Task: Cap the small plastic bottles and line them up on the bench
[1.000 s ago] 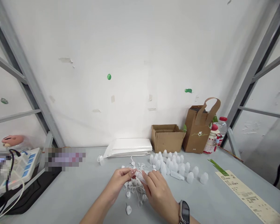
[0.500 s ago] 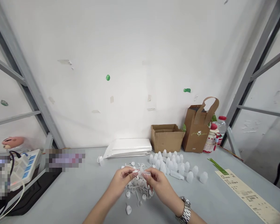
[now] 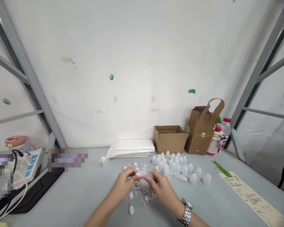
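Observation:
Fingertips of my left hand (image 3: 125, 183) and my right hand (image 3: 160, 183) are pinched around a small translucent white plastic piece (image 3: 143, 174), held level between them. It looks like one of the little bottles with a cap at its left end, but the fingers cover much of it. Beneath and around my hands lies a tangled pile of white caps with thin loop straps (image 3: 142, 191). One loose cap (image 3: 131, 210) lies nearer to me. To the right of my right hand stand several translucent small bottles (image 3: 184, 170), with one lying on its side (image 3: 180, 177).
A capped small bottle (image 3: 103, 161) stands left of a stack of white envelopes (image 3: 131, 148). Along the wall are a cardboard box (image 3: 170, 141), a brown paper bag (image 3: 198, 138) and drink bottles (image 3: 213, 142). A printed paper strip (image 3: 253, 195) lies right, a power strip (image 3: 30, 167) left.
My fingers have shifted slightly on the plastic piece, which now shows more plainly as a level shape between both hands. The whole view has moved a little.

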Tool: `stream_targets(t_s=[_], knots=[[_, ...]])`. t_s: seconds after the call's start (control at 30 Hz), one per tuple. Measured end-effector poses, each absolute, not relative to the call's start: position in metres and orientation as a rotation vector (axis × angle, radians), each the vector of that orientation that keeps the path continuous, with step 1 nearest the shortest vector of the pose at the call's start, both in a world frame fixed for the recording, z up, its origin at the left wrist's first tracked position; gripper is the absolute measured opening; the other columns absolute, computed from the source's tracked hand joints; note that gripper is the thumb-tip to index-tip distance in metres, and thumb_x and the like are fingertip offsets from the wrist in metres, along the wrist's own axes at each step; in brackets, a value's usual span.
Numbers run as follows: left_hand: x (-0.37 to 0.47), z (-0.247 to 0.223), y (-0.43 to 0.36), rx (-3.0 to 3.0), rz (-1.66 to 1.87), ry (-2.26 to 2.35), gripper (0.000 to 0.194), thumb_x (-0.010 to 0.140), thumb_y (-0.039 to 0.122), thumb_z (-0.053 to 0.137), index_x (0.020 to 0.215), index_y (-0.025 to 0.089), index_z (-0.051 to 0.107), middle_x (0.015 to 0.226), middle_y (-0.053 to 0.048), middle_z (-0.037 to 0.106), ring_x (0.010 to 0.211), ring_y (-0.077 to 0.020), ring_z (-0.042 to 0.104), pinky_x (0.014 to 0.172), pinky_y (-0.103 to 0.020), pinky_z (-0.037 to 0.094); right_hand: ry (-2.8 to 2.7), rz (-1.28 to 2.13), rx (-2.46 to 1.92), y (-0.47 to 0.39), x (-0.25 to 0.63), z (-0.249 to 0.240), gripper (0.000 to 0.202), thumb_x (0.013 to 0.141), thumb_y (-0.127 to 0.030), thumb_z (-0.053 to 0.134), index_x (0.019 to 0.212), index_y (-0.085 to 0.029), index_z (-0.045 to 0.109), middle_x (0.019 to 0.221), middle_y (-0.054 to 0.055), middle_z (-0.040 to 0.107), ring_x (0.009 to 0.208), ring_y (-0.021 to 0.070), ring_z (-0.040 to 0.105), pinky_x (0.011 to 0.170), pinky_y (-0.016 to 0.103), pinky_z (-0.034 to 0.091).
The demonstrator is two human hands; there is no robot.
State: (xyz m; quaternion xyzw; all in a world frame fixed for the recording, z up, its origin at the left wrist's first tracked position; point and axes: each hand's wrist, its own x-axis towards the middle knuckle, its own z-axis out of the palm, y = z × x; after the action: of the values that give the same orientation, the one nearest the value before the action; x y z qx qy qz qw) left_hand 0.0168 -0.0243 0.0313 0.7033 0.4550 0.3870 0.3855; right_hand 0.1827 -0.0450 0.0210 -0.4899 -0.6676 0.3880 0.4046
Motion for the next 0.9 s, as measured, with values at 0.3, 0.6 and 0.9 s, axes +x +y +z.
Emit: stream_targets(t_s=[0.3, 0.6, 0.9], knots=[[0.024, 0.03, -0.029, 1.769, 0.972, 1.22, 0.021, 0.074, 0.036, 0.051, 0.066, 0.018, 0.058, 0.066, -0.001, 0.057, 0.068, -0.0159, 0.052, 0.067, -0.025, 0.04, -1.614, 1.036, -1.271, -0.039, 0.185, 0.019, 0.043, 0.083, -0.055, 0.035, 0.085, -0.016, 0.054, 0.048, -0.006, 0.043, 0.046, 0.0107, 0.045, 0.049, 0.022, 0.037], [0.024, 0.025, -0.026, 1.631, 0.988, 1.12, 0.017, 0.071, 0.033, 0.056, 0.07, 0.017, 0.062, 0.069, -0.002, 0.062, 0.071, -0.0171, 0.056, 0.069, -0.027, 0.042, -1.54, 1.008, -1.236, -0.043, 0.183, 0.016, 0.035, 0.08, -0.055, 0.044, 0.075, -0.02, 0.044, 0.051, -0.006, 0.046, 0.046, 0.0106, 0.044, 0.047, 0.023, 0.035], [0.024, 0.027, -0.023, 1.555, 1.007, 1.129, 0.02, 0.064, 0.035, 0.063, 0.069, 0.016, 0.063, 0.068, -0.002, 0.064, 0.07, -0.0179, 0.057, 0.068, -0.028, 0.044, -1.486, 1.192, -1.226, -0.04, 0.184, 0.021, 0.039, 0.079, -0.058, 0.041, 0.08, -0.019, 0.045, 0.047, -0.008, 0.047, 0.037, 0.0082, 0.042, 0.039, 0.02, 0.033]])
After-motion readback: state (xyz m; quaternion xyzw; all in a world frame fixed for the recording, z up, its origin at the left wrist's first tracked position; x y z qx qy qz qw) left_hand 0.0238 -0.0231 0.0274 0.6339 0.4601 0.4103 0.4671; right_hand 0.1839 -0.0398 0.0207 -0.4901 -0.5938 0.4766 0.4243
